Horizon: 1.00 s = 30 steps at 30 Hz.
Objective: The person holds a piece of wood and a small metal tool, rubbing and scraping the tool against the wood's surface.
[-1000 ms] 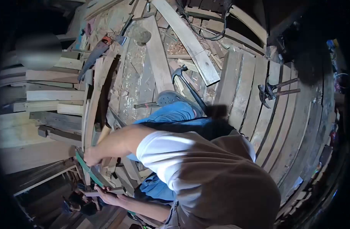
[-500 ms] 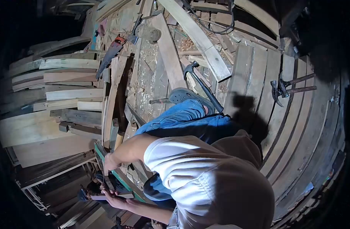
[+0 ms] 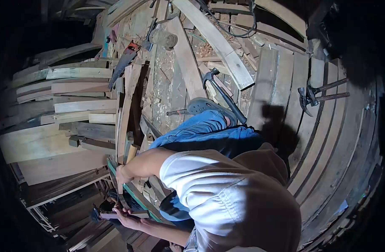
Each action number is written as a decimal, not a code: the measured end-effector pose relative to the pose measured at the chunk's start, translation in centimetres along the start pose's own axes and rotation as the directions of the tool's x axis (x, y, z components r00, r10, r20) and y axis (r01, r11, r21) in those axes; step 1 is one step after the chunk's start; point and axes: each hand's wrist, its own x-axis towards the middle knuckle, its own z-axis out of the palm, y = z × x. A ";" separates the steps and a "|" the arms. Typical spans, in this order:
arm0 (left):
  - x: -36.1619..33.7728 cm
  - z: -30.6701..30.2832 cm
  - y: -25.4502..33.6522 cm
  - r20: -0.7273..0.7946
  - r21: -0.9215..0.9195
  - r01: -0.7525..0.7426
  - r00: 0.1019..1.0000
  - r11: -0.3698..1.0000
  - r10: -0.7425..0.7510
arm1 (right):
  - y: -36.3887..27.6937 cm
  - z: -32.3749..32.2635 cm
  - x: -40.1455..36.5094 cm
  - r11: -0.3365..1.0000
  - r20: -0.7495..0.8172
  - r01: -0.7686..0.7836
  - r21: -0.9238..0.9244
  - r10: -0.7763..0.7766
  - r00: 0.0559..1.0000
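My left hand [image 3: 128,221] is closed around a short piece of wood [image 3: 109,215] at the lower left. Just above it, my right hand [image 3: 121,174] has its fingers curled beside a green-edged board [image 3: 135,194]. A narrow dark strip runs from the right hand down toward the wood; I cannot make out what it is. Close to the right wrist is a light wooden handle [image 3: 131,153]. A claw hammer [image 3: 224,95] with a dark handle lies by my clog [image 3: 209,106].
Stacked planks [image 3: 81,86] fill the left side. A handsaw [image 3: 124,63] with an orange handle rests near them. On the slatted boards at right lie two more hammers [image 3: 312,95]. Long boards [image 3: 219,46] and wood shavings cover the floor at the top.
The view has shifted slightly. The dark strip between my hands now shows thinner and at a different tilt. Both hands stay in nearly the same place.
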 end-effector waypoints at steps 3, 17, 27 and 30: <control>-0.1 -0.1 0.3 0.044 -0.010 0.070 0.997 0.998 -0.069 | -0.2 0.0 0.3 0.999 0.011 -0.044 -0.001 0.044 0.999; 1.6 0.7 -3.1 0.041 0.005 0.025 0.999 1.000 -0.026 | 3.2 -3.7 -5.1 0.995 -0.036 0.095 0.042 -0.094 0.995; -3.5 2.7 -4.6 0.374 -0.122 0.503 0.822 0.856 -0.430 | 6.0 -8.9 -15.5 0.827 0.005 0.047 0.560 -0.061 0.998; -2.2 1.8 -5.3 0.492 -0.058 0.643 0.684 0.764 -0.538 | 6.7 -9.2 -15.9 0.853 -0.003 0.106 0.511 -0.121 0.993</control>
